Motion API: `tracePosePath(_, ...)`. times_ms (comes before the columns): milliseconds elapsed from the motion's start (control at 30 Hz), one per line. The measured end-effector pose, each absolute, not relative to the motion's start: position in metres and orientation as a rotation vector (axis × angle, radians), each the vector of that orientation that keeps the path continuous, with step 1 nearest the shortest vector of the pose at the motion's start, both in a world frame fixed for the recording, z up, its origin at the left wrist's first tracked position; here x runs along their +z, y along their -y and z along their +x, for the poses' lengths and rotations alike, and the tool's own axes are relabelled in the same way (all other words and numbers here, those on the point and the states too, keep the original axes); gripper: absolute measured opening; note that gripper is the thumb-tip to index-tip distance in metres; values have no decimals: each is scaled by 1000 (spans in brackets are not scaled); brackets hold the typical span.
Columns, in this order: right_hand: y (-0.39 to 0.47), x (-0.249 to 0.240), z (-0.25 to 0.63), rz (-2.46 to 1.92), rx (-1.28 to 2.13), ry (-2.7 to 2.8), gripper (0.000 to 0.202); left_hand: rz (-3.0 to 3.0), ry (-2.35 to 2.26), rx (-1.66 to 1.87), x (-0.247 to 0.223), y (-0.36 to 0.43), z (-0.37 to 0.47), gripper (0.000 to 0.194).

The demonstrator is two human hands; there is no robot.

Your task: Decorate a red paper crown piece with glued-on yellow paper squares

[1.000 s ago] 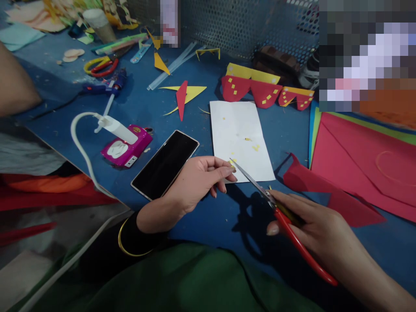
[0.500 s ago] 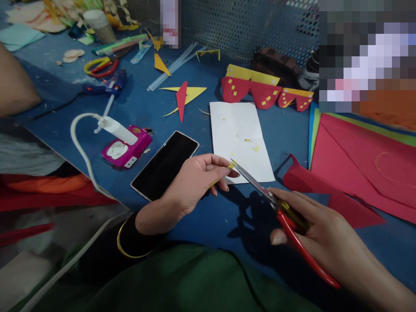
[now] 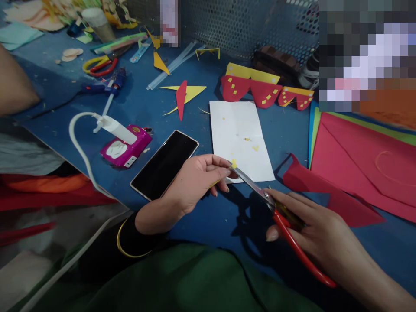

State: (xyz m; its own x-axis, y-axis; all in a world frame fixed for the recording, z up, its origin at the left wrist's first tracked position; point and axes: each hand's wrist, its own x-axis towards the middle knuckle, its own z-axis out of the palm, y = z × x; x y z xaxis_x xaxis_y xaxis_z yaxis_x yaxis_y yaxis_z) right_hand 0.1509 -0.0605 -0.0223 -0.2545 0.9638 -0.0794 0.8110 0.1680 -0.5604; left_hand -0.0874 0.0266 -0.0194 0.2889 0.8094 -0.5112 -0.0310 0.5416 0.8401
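Between the thumb and fingers of my left hand (image 3: 203,175) is a narrow yellow paper strip (image 3: 213,183), mostly hidden by the fingers. My right hand (image 3: 320,232) grips a pair of scissors (image 3: 294,245) with red and yellow handles. Their blades lie nearly together right at my left fingertips. A small yellow paper piece (image 3: 234,164) shows at the blade tips, over the white sheet (image 3: 237,125). Several tiny yellow bits (image 3: 255,148) lie on that folded white sheet.
A phone (image 3: 165,164) and a purple power adapter (image 3: 126,147) lie left of my hands. Behind them are a glue gun (image 3: 113,82) and other scissors (image 3: 100,66). Red paper (image 3: 357,160) covers the right side; red-and-yellow paper shapes (image 3: 250,86) line the back. Another person's arm (image 3: 14,84) is at far left.
The scissors have closed further and shifted slightly left with my right hand. A yellow piece now sits at the blade tips, apart from my fingertips. My left hand stays nearly still.
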Motion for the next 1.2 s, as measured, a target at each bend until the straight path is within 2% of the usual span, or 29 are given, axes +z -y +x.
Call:
tracePosePath(167,61,-23,152,-1703,812,2122,44,828,-1133,663,-20,-27,-87,6)
tracePosePath(567,59,-21,153,-1684,738,2171,39,828,-1120,664,-23,-27,-88,2)
tracePosePath(733,58,-19,150,-1719,733,2117,37,865,-1101,647,-25,-26,-89,12)
tracePosePath(1200,58,-21,153,-1742,853,2119,38,882,-1140,628,-25,-25,-89,12)
